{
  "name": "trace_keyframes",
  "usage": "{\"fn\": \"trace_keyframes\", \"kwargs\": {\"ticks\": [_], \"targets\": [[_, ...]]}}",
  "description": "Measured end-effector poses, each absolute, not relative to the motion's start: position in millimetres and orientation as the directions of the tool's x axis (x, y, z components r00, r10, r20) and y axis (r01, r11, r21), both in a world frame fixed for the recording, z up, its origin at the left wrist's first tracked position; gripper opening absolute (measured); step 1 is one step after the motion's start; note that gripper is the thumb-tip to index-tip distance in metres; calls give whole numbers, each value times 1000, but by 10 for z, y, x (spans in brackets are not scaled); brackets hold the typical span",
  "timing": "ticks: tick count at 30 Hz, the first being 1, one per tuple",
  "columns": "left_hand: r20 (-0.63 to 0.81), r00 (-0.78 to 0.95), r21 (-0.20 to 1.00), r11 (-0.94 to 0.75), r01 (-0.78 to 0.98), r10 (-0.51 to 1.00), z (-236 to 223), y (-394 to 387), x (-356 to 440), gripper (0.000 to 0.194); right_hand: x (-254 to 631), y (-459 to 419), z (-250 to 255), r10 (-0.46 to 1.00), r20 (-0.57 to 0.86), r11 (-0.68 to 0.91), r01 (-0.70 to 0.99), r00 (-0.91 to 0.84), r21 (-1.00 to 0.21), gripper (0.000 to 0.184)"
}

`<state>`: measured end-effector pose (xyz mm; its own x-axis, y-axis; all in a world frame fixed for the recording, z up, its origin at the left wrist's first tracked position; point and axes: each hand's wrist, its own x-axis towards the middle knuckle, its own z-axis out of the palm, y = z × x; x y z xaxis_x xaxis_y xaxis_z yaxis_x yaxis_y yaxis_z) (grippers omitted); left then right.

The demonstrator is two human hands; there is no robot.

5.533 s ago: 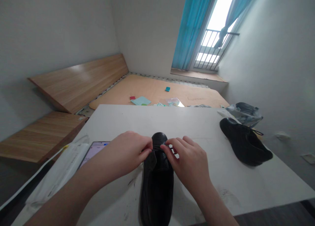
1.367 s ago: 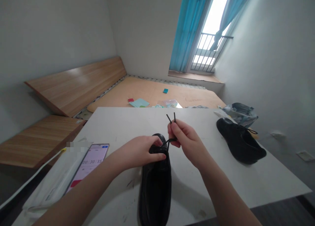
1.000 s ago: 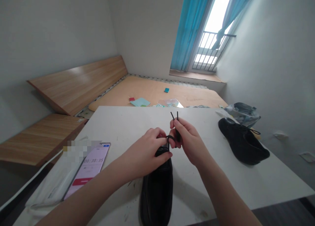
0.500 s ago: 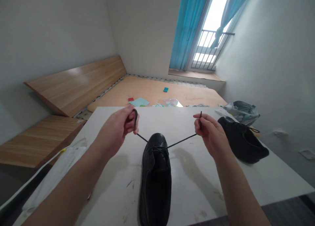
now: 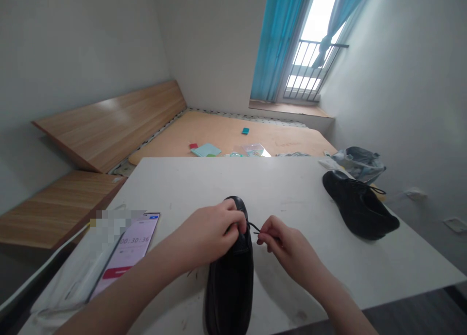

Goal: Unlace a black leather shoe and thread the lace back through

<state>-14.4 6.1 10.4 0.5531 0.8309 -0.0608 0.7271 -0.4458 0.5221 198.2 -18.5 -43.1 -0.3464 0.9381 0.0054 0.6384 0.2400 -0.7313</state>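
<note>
A black leather lace-up shoe (image 5: 229, 291) rests on the white table in front of me, toe pointing away. My left hand (image 5: 222, 228) lies over its lacing with thumb and fingers closed on the shoelace, most of which they hide. Just right of the shoe, my right hand (image 5: 280, 240) pinches a thin black shoelace (image 5: 254, 226) between thumb and fingertips. The short stretch of lace between this hand and the shoe is slightly curved.
A second black shoe (image 5: 355, 203), its lace tied, stands at the right of the white table (image 5: 175, 179). A phone (image 5: 133, 242) showing a timer lies at the left beside a white packet (image 5: 69, 271). Behind the shoe is a grey plastic bag (image 5: 359, 162).
Both hands have come down and inward from holding the lace ends stretched apart. My left hand now covers the lacing; my right is close beside the shoe. The phone has come into view.
</note>
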Motion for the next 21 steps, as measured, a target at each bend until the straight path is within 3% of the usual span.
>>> {"fn": "trace_keyframes", "kwargs": {"ticks": [4, 14, 21], "targets": [[-107, 561, 445, -465, 765, 821, 22, 41, -28, 27, 1941, -213, -447, 941, 30, 244, 615, -337, -750, 11], [-102, 596, 465, -492, 736, 796, -75, 90, -53, 18, 1929, -158, -508, 932, -72, 137, 529, -355, -838, 10], [-98, 611, 472, -504, 724, 786, -78, 113, -44, 16, 1881, -178, -485, 937, -25, 188, 563, -349, -804, 10]]}}
